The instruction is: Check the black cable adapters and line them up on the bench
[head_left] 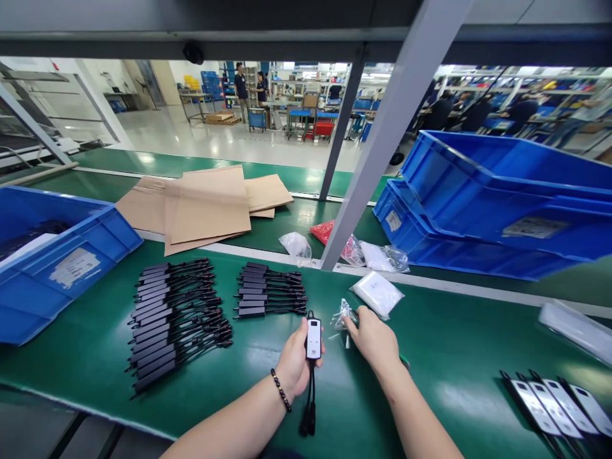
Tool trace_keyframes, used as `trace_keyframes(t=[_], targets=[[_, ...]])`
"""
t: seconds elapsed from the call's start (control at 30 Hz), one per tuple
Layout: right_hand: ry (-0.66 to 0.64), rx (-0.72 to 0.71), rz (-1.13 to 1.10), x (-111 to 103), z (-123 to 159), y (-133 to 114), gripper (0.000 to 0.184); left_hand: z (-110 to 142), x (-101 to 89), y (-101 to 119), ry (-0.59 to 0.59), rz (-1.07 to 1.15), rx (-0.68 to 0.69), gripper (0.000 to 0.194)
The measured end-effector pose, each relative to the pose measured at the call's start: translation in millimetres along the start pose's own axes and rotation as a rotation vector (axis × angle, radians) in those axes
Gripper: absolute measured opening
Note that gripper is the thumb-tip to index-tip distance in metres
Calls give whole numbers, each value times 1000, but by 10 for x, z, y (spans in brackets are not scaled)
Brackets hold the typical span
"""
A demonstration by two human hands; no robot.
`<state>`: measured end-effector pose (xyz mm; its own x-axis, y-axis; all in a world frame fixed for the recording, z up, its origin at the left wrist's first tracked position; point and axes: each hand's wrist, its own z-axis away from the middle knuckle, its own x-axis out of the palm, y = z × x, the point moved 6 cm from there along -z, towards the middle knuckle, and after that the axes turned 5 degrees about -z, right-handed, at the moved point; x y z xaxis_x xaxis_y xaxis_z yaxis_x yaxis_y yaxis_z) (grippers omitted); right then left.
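While our left hand [292, 360] is wrapped around one small white-faced device [313, 339], we've got it upright in the head view, label side to us, two short black cables [310, 389] dangling below the palm. So that's where it sits: up over the green bench [454, 344], roughly between our two hands. Our right hand [375, 338] is just beside it, fingers curled down at some crumpled clear plastic [343, 313]; we honestly can't tell if they're pinching it or only touching. Right behind that hand we have a white packet [377, 294] lying flat. Off to the left we've got a long row of black cabled units [155, 331], plus a smaller batch [253, 290] closer to the device. Over on our far right, a few more white-faced units [554, 405] lie side by side, and further back there's a stack of blue bins [478, 197].
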<state>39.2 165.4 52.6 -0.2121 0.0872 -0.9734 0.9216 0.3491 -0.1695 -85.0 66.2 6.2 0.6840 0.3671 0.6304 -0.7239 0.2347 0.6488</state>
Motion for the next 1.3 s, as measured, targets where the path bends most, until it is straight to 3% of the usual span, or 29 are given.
trace_keyframes(t=[0.1,0.2,0.27,0.37,0.5,0.67,0.83,0.93,1.07,1.2,1.3], targets=[[87,14,-218,-190,211,-86,29,18,28,44,-4,85,20,46],[-157,-165,-489,-122,520,-415,24,47,84,77,-37,146,57,43],[-293,-229,-544,-29,721,-587,23,68,115,58,-63,128,59,44],[-312,-181,-504,19,889,-562,25,101,143,-22,-118,-2,27,45],[-238,-69,-361,-139,1007,-34,27,139,177,-136,-250,-384,-4,42],[-178,155,-63,-320,1255,1081,27,242,241,-141,-323,-850,27,37],[-147,354,152,-415,1495,2005,29,563,391,163,-409,-1291,345,27],[-100,489,221,-529,1611,2307,29,647,212,445,-296,-1518,541,24],[-15,596,196,-652,1701,2326,32,616,-310,929,69,-1791,732,23],[1,517,36,-609,1609,2024,33,617,-777,1324,492,-2072,667,25],[-19,444,-128,-496,1443,1770,37,593,-948,1431,639,-2222,535,21]])
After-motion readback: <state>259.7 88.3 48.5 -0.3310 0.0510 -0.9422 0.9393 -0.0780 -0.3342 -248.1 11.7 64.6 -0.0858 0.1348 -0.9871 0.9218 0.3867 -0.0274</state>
